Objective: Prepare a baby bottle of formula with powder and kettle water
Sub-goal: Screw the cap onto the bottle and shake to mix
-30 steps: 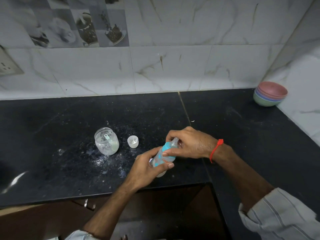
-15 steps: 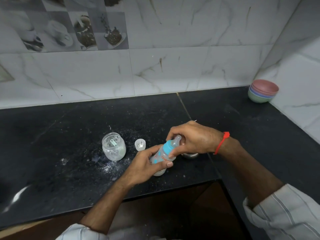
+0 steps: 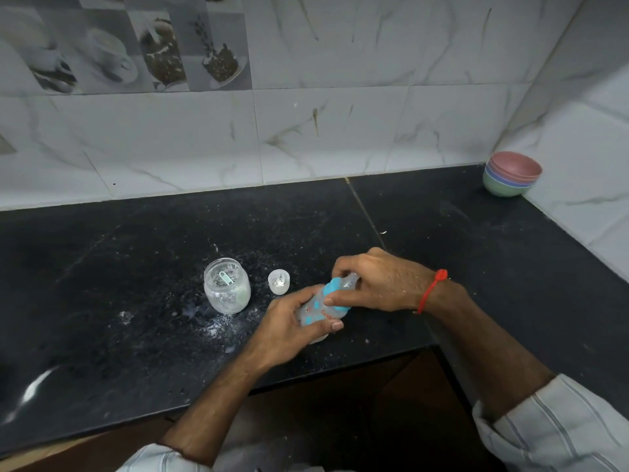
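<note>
We list one baby bottle [image 3: 318, 310], tilted over the near edge of the black worktop [image 3: 136, 301]. Its red and blue printing is too small to read. Our left hand [image 3: 289, 327] curls its grip round the bottle's body; our right hand [image 3: 381, 284] closes its grip on the blue collar [image 3: 335, 291] and teat. To the left stand an open clear jar [image 3: 227, 285] holding a scoop, and just beside it a small clear cap [image 3: 279, 282]. Stacked bowls [image 3: 512, 173] sit in the far right corner.
</note>
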A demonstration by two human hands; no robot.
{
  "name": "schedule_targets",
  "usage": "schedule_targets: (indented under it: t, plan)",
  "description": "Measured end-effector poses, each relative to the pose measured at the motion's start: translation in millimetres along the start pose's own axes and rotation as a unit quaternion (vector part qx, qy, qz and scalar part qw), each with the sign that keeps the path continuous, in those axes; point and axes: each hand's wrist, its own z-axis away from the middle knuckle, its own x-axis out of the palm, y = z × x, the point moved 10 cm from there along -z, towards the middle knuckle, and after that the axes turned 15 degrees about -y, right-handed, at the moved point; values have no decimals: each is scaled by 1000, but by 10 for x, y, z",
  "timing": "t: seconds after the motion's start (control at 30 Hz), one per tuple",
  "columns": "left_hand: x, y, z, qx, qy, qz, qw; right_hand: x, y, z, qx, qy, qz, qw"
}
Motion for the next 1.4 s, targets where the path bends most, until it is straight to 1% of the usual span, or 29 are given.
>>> schedule_targets:
  t: [0.13, 0.2, 0.4, 0.6, 0.67, 0.73, 0.8, 0.87, 0.9, 0.93, 1.0, 1.07, 1.1, 1.17, 1.2, 1.27, 1.4]
  plan:
    - [-84, -22, -20, -2, 15, 9, 1000, -106, -239, 88, -113, -12, 39, 993]
    - [-106, -52, -30, -3, 16, 24, 1000, -157, -269, 118, -135, -1, 46, 990]
    - [-96, -54, -53, 3, 18, 44, 999, -249, -261, 147, -123, 14, 70, 990]
    - [-72, -9, -105, 5, 18, 34, 999, -207, -212, 109, -106, -12, 82, 991]
    - [-70, 3, -117, 3, 18, 29, 999, -225, -176, 105, -83, -14, 76, 994]
    - [-59, 7, -130, 2, 13, 30, 999, -250, -114, 111, -25, -6, 78, 997]
    - [-44, 11, -140, 2, 9, 30, 1000, -288, -26, 137, 63, 24, 114, 991]
    - [-38, 8, -145, 6, 11, 32, 999, -348, 49, 183, 134, 76, 140, 978]
    - [-38, 2, -148, 6, 13, 35, 999, -384, 93, 210, 142, 108, 118, 977]
    - [-40, -4, -147, 7, 15, 37, 999, -415, 141, 232, 132, 134, 70, 980]
    - [-52, -20, -141, 5, 20, 40, 999, -413, 232, 260, 68, 156, -94, 981]
    - [-64, -35, -135, 4, 26, 46, 999, -301, 256, 231, -14, 141, -270, 952]
    - [-78, -39, -129, 5, 33, 48, 998, -212, 261, 211, -41, 128, -336, 932]
    - [-107, -44, -122, 4, 49, 56, 997, 9, 273, 145, -70, 104, -430, 894]
    - [-128, -50, -121, 1, 59, 60, 996, 93, 279, 125, -77, 103, -465, 876]
    - [-185, -81, -120, -4, 81, 59, 995, 183, 288, 136, -87, 126, -510, 847]
    - [-349, -208, -95, -29, 127, 75, 989, 80, 339, 412, -95, 230, -517, 819]
